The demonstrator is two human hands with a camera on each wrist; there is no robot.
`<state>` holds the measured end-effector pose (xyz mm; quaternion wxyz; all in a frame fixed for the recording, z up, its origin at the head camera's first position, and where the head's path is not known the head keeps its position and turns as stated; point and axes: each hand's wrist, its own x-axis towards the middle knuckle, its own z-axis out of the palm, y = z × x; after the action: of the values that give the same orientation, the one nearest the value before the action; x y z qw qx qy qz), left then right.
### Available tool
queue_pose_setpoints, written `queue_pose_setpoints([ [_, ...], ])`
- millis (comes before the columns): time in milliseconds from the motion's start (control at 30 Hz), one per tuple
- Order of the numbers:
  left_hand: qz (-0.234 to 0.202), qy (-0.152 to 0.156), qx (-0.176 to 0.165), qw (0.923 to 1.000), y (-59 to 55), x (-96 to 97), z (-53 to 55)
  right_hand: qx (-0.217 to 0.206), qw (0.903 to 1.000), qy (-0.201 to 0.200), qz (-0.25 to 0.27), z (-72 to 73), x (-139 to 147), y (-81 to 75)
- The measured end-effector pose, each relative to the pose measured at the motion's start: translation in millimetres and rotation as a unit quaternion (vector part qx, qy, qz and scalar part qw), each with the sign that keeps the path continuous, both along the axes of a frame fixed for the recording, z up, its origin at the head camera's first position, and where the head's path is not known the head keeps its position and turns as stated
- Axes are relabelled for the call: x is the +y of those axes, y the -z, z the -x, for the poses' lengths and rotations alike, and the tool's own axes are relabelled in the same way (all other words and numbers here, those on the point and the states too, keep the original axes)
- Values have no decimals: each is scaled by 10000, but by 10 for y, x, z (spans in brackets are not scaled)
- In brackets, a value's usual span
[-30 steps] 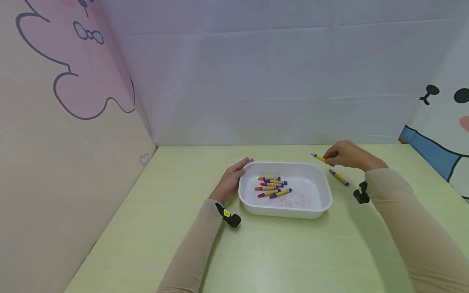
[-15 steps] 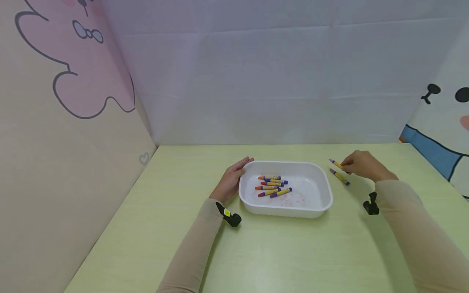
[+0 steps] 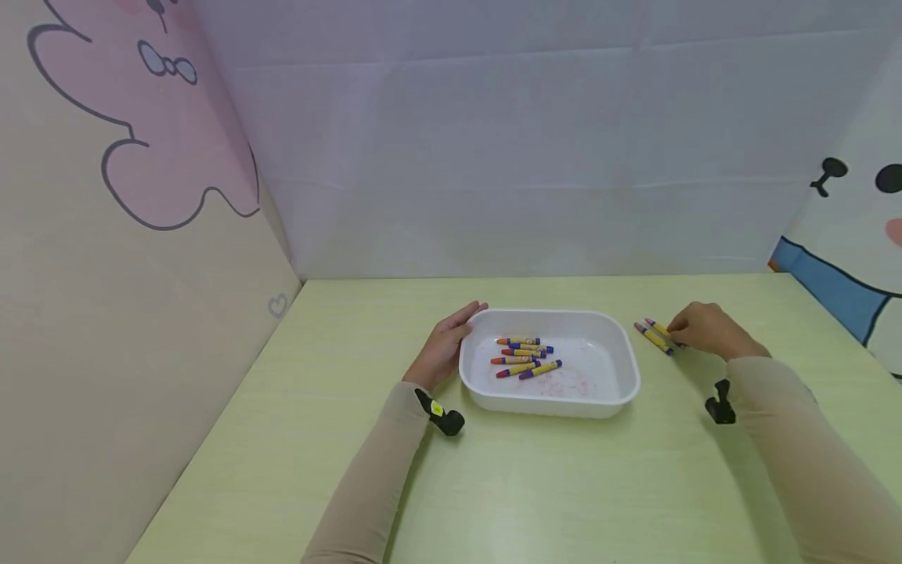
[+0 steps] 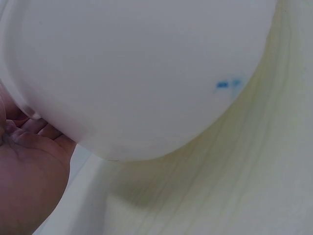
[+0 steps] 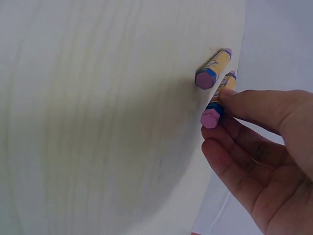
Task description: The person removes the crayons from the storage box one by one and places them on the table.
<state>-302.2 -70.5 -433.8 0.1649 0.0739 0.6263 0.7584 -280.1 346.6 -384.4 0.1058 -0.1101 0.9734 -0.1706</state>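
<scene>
The right hand (image 3: pixel 712 330) pinches a pink crayon (image 5: pixel 215 106) between thumb and fingers, out on the table to the right of the tray. A second crayon (image 5: pixel 214 68) lies just beside it, close to parallel, with its tip pointing the same way; whether the two touch is hard to tell. To line the pair up well, a light pinch should do, with the thumb on the wrapper and the fingertips low, so the held crayon can come down flat without knocking its neighbour. These sticks look six-sided, so they would probably stay put better resting on a flat face than on an edge. Letting go by parting thumb and fingers evenly seems safer than dragging the hand away

The left hand (image 3: pixel 440 351) grips the left side of the white tray (image 3: pixel 550 408), thumb at the rim and fingers around the outer wall, which probably helps steady it. Inside lie six crayons (image 3: pixel 540 370), gathered in the left half, a few nearly side by side and the purple one slanting at the near edge of the group. The right part of the tray floor shows faint pinkish smudges (image 3: pixel 564 384), and its outside carries a small blue mark (image 4: pixel 222 85)
</scene>
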Motion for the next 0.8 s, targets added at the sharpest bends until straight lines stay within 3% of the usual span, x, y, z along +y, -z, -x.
queue_pose_setpoints([
  [333,-54,-26,-34,10000,2,-3,-2,-144,9996,26,233,-22,7,8],
  [800,-15,-1,-83,10000,-6,-2,1,-211,9996,93,180,-38,20,-21],
])
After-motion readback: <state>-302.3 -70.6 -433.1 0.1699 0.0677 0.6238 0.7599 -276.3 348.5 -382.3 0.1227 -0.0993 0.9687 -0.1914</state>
